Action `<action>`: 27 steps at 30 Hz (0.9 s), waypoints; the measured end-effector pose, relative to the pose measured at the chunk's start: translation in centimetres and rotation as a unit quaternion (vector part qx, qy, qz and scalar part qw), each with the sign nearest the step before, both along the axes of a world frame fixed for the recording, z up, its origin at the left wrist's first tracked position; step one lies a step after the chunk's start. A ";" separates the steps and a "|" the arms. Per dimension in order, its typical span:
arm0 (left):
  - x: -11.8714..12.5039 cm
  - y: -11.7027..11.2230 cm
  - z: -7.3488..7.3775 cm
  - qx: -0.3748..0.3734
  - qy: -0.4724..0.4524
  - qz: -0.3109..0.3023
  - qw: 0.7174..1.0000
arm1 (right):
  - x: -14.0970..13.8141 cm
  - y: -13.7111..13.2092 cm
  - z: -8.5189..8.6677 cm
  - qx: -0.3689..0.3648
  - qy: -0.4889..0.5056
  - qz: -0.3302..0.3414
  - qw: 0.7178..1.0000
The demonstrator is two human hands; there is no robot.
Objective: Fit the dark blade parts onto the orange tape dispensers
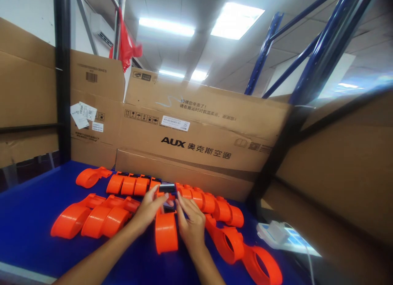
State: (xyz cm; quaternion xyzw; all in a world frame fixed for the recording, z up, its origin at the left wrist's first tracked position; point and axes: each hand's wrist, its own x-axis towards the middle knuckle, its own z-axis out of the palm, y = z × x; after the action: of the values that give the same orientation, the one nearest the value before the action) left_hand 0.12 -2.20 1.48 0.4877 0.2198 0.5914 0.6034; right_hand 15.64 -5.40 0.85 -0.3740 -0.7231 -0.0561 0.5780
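An orange plastic tape dispenser [166,232] sits between my hands, its round body toward me and its head farther away. My left hand [149,209] is closed on the head from the left, the thumb lying over it near a dark bar with a pale edge [167,188]. From the right, my right hand [192,221] pinches the same head with its fingertips close together. My fingers partly hide the head, so the small parts there cannot be made out.
Several orange dispensers stand in a back row [128,185], others at front left [72,219] and right [260,264], on a blue tabletop [27,211]. Cardboard [196,133] walls the back. A white power strip [285,238] with a cable lies right, near a dark post.
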 end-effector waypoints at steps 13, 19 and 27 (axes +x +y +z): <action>-0.3 -2.3 1.2 -0.048 -0.017 -0.129 0.990 | 0.8 -0.4 1.8 -0.281 0.271 0.259 0.884; -0.2 -2.8 1.1 -0.023 0.001 -0.229 0.973 | 1.3 -0.6 2.3 -0.338 0.276 0.331 0.837; 0.7 -2.4 0.0 -0.076 -0.008 -0.245 0.967 | 0.5 -0.5 2.0 -0.355 0.216 0.284 0.864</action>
State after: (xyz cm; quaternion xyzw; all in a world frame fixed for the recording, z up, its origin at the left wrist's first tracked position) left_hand 0.86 -4.64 1.46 0.4743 0.1334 0.4110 0.7670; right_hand 16.14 -5.92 2.90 -0.3349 -0.6265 0.4529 0.5387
